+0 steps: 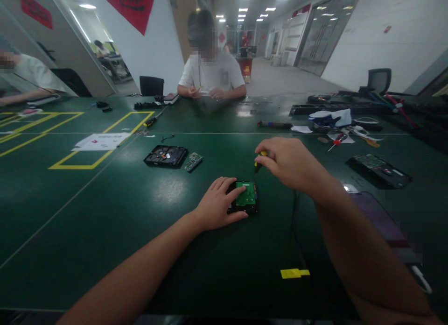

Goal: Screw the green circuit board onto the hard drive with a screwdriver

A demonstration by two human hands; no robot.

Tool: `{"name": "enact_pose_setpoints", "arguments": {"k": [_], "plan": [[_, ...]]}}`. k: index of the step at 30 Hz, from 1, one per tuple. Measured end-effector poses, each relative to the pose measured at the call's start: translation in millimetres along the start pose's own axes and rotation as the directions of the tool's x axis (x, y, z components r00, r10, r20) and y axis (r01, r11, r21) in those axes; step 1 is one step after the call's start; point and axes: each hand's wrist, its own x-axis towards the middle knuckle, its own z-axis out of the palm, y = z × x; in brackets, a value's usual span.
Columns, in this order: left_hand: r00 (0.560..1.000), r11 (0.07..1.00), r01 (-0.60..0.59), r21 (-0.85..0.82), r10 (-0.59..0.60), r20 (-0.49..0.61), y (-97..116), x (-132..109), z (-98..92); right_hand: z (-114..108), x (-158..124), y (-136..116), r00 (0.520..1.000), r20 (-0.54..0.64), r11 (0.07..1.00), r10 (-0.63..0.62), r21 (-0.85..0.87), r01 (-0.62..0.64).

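Observation:
Beneath my left hand (217, 204) lies a black hard drive (252, 210) with its green circuit board (249, 197) facing up. The fingers reach over its left and far side and the thumb runs along its near edge, gripping it against the table. My right hand (292, 165) is closed around the yellow and black handle of a screwdriver (257, 166). It is held upright above the drive's far right corner. The shaft is thin and blurred, so I cannot tell whether its tip touches a screw.
Left of the drive are an opened hard drive (166, 157) and a loose circuit board (193, 162). Another drive (381, 171) and a flat tablet-like device (380, 215) lie right. A cable with a yellow tag (291, 273) runs nearby. Across the table (168, 250) sits a person (213, 73).

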Motion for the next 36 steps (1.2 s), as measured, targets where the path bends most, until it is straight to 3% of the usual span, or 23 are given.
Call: {"name": "enact_pose_setpoints", "arguments": {"k": [3,14,20,25,36], "plan": [[1.0,1.0,-0.002,-0.001,0.002,0.003,-0.4,0.0,0.7,0.8,0.3,0.7,0.999,-0.012,0.999,-0.043,0.014,0.044],[1.0,1.0,0.003,-0.018,-0.003,-0.013,1.0,-0.4,-1.5,2.3,0.3,-3.1,1.0,0.015,1.0,-0.013,0.014,0.012],[1.0,1.0,0.002,-0.003,-0.002,-0.001,1.0,-0.4,-1.5,3.6,-0.8,-5.4,0.997,0.021,0.997,0.079,-0.02,-0.078],[1.0,1.0,-0.005,0.004,0.005,-0.009,1.8,-0.4,-2.4,7.2,0.4,-0.4,1.0,0.021,0.999,-0.005,0.036,0.004],[1.0,1.0,-0.004,-0.002,0.004,-0.009,2.1,0.6,-0.9,5.6,0.8,-6.0,1.0,-0.005,0.999,0.019,0.034,-0.019]]}}
